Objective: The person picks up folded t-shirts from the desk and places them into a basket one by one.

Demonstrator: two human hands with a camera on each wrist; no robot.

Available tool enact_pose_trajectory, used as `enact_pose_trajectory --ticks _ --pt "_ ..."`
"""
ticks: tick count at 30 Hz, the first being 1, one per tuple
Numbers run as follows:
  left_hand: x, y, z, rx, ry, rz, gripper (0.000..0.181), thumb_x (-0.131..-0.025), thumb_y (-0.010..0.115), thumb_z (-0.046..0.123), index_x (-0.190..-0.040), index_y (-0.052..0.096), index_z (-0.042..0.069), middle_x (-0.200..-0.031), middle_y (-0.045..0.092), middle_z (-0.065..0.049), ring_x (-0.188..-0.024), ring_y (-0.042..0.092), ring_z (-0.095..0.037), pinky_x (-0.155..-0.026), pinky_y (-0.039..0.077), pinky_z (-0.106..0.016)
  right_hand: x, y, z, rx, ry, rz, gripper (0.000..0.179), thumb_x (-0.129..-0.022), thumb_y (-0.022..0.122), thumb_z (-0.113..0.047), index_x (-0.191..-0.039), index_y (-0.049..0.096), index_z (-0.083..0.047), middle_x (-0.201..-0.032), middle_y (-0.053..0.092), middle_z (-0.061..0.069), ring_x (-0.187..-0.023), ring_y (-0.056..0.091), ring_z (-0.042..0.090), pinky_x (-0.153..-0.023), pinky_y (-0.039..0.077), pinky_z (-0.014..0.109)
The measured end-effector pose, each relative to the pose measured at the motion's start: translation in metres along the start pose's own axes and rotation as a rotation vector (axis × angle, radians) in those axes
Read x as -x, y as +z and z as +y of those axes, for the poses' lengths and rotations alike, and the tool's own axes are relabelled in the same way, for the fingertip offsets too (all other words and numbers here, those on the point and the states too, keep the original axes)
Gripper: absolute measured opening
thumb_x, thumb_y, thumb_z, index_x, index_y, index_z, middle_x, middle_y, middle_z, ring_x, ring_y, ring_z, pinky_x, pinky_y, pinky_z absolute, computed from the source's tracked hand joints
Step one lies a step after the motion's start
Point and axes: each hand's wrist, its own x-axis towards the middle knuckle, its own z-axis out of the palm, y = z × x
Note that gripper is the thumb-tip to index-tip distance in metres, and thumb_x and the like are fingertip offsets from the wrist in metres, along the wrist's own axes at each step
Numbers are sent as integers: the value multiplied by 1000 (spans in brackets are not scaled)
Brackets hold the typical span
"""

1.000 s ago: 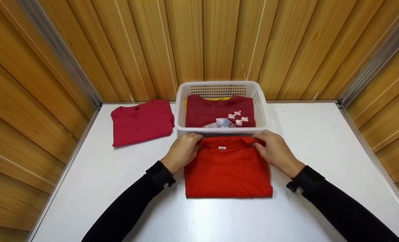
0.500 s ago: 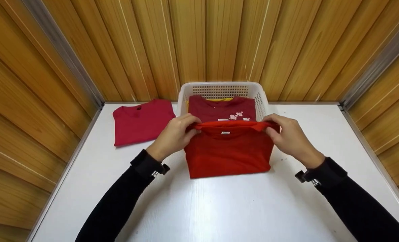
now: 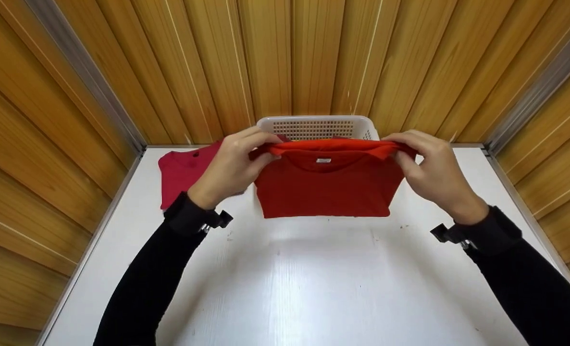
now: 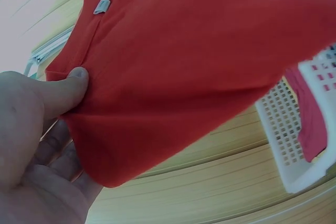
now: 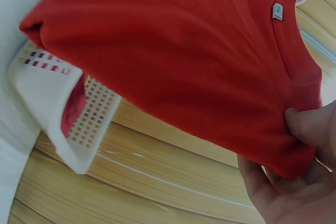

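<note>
A folded red T-shirt (image 3: 328, 187) hangs in the air between both hands, its collar and white label facing up in the head view. My left hand (image 3: 239, 163) pinches its left shoulder, thumb in front and fingers behind. At the opposite shoulder my right hand (image 3: 434, 170) pinches the cloth the same way. Behind the shirt stands a white plastic basket (image 3: 314, 122), its front part hidden by the red cloth in the head view. Maroon cloth (image 4: 310, 114) inside the basket shows in the left wrist view.
A folded crimson shirt (image 3: 184, 178) lies on the white table (image 3: 285, 288) left of the basket, partly covered by my left hand. Wood-patterned panels (image 3: 309, 57) rise behind the table and along both sides.
Both hands have lifted the red T-shirt off the table and carried it up toward the basket, spreading slightly apart. It now covers most of the basket's contents in the head view.
</note>
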Motion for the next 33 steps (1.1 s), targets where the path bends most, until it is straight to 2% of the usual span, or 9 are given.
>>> enact_pose_trajectory --ticks 3,6,11,14,17,21,25,29,33 --pt "-7 -8 0 30 -10 15 20 -104 77 12 -123 79 10 -121 75 -4 -111 70 -13 -97 66 -31 -10 -4 -4 -19 -20 26 28 -102 68 5 -119 84 -12 -106 80 2 -87 62 3 -77 49 11" --pt "-8 -11 0 46 -10 20 21 -103 78 11 -125 80 11 -122 76 -4 -114 70 -14 -98 66 -32 -11 -6 -7 -27 -37 38 28 -101 70 4 -118 85 -12 -104 80 3 -86 62 2 -77 49 12" --pt "-10 -15 0 44 2 -1 22 -103 79 13 -125 81 12 -119 77 -3 -109 71 -13 -95 67 -30 -13 -9 -7 -10 -45 25 29 -101 69 5 -118 85 -12 -105 81 3 -87 63 0 -78 49 10" --pt "-18 -18 -2 37 -1 -12 22 -103 79 14 -125 81 12 -117 77 -4 -106 71 -12 -95 67 -31 -20 -10 -6 -15 -15 15 28 -102 69 3 -118 85 -12 -106 81 1 -88 64 1 -78 50 11" --pt "-30 -21 -7 43 -25 -17 22 -103 80 15 -125 82 12 -116 78 -4 -104 73 -12 -96 67 -33 -33 -10 -2 -36 54 -12 25 -104 69 -1 -120 85 -13 -109 81 1 -91 66 4 -78 52 11" --pt "-46 -15 -25 56 -98 -18 23 -103 80 15 -125 83 13 -116 79 -2 -102 73 -12 -95 67 -34 -54 -2 14 -43 185 -85 25 -106 67 -4 -123 83 -13 -117 81 7 -95 66 6 -80 51 11" --pt "-59 -2 -51 18 -186 -21 21 -104 78 15 -125 83 13 -117 79 -3 -101 71 -12 -94 66 -32 -73 18 40 -31 279 -156 26 -107 64 -6 -125 82 -10 -118 80 13 -97 66 13 -80 50 13" --pt "-72 12 -72 -32 -269 -40 20 -106 75 13 -125 82 11 -119 78 -7 -103 69 -18 -96 64 -34 -86 36 64 3 309 -186 27 -107 62 -7 -128 80 -7 -119 80 17 -103 67 25 -82 48 18" --pt "-81 25 -87 -102 -340 -81 21 -107 72 11 -125 81 8 -122 78 -11 -108 71 -23 -101 63 -39 -96 52 82 52 296 -228 28 -107 61 -5 -129 78 -2 -123 78 22 -111 68 34 -92 52 33"
